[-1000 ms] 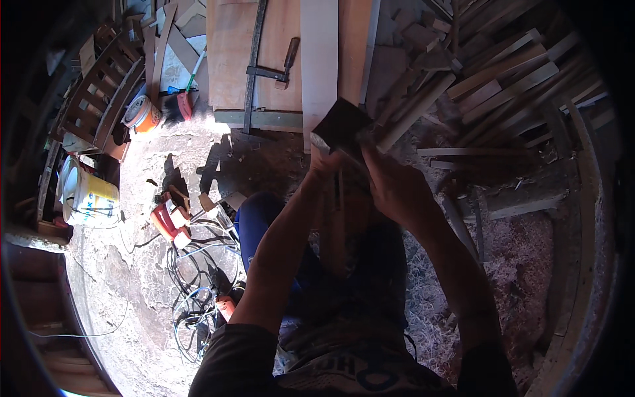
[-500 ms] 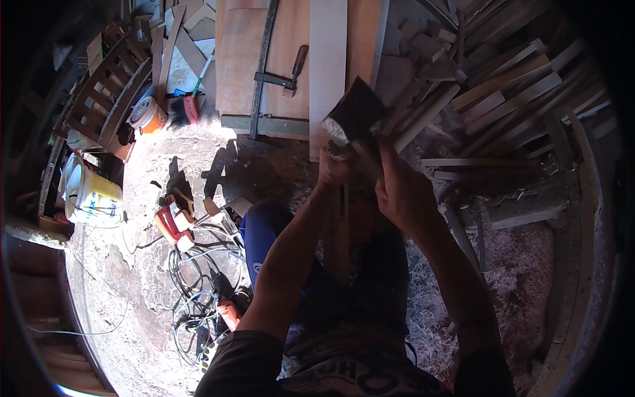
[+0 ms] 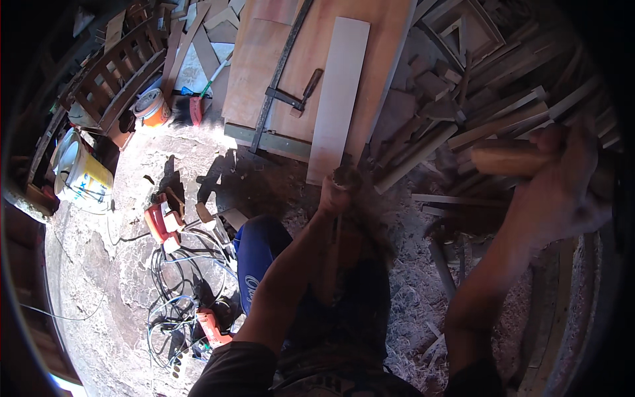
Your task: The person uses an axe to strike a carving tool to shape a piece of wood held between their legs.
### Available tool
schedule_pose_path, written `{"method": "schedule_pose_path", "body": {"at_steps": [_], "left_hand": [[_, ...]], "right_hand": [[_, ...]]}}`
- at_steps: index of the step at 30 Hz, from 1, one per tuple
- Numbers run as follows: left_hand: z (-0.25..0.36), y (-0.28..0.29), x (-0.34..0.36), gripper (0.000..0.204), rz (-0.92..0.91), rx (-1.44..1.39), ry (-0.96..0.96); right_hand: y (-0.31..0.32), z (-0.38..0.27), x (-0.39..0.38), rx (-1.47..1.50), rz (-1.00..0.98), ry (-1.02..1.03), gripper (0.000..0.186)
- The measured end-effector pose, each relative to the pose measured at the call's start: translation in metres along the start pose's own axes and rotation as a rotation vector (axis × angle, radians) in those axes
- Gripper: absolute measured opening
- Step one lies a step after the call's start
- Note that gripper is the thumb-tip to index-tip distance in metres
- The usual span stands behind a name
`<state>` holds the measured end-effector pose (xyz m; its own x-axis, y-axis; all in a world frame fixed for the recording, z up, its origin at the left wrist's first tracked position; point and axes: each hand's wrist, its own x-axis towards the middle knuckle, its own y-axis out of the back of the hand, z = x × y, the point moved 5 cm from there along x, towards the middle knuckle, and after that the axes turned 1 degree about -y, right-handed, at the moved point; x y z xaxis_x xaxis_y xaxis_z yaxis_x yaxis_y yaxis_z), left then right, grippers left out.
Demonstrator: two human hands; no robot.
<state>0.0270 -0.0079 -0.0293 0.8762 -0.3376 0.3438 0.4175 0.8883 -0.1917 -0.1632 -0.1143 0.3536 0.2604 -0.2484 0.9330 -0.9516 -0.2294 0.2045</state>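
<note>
My left hand (image 3: 335, 197) is closed round the upper end of an upright piece of wood (image 3: 345, 176), whose top looks rough. Below the hand the wood runs down between my knees, mostly in shadow. Out at the right, my right hand (image 3: 567, 178) is raised and blurred by motion. It grips a hatchet by its pale wooden handle (image 3: 508, 157), the butt of which points left. The hatchet's head is hidden in the dark at the right. Beyond my left hand, a pale board (image 3: 338, 99) lies on a wooden panel.
A bar clamp (image 3: 284, 98) lies on the wooden panel (image 3: 254, 73). Scrap wood (image 3: 503, 126) is piled at the far right, with shavings (image 3: 423, 324) on the ground below. Leftward are a red power tool (image 3: 162, 223), an orange drill (image 3: 213, 329), tangled cords and buckets (image 3: 92, 186).
My right hand has swung the hatchet from above the wood out to the right, and its head has gone from sight. My left hand keeps its hold. The view has turned slightly.
</note>
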Motion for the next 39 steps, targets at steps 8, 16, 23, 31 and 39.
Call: {"method": "schedule_pose_path", "body": {"at_steps": [8,16,23,31,39], "left_hand": [[-0.005,0.002,-0.105,0.034,0.052,-0.387,0.044],[-0.067,0.032,0.082,0.015,0.011,0.441,0.232],[-0.109,0.060,0.116,0.018,-0.207,0.419,0.439],[0.073,0.002,0.044,0.029,-0.015,0.233,-0.034],[0.076,0.002,0.012,0.019,0.037,0.224,-0.147]], "right_hand": [[-0.060,0.067,-0.264,-0.021,-1.200,-0.528,0.065],[-0.026,0.084,-0.326,0.116,-1.037,-0.856,0.074],[-0.009,0.092,-0.378,0.180,-1.057,-0.964,0.077],[0.017,0.108,-0.408,0.192,-1.013,-1.150,0.075],[0.011,0.098,-0.416,0.177,-0.996,-0.773,0.084]]}}
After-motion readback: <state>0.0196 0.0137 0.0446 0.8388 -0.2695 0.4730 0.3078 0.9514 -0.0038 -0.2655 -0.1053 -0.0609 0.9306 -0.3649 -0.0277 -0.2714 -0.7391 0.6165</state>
